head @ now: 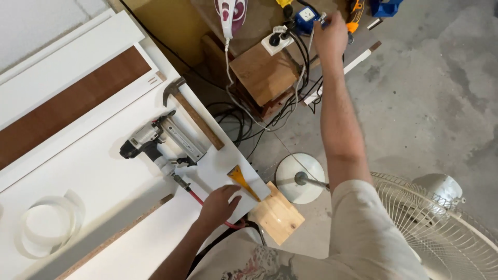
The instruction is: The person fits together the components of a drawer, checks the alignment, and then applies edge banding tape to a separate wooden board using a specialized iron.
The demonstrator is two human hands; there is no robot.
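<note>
Overhead, seen from the head camera, a person is leaning over a white panel (104,176) in a workshop, the left hand (218,206) lying flat with fingers loosely spread on the panel's near right corner, gripping nothing, just beside a yellow-handled scraper (242,182). Far across the scene, the right hand (330,35) is reaching to a blue socket box (306,18) among black cables (290,98); whether its fingers are closing on anything cannot be told. Left of the scraper, a nail gun (161,142) with a red hose and a hammer (192,111) are resting on the panel, while a roll of clear edging (49,225) is sitting near left. A fan (441,228) is standing at the near right.
</note>
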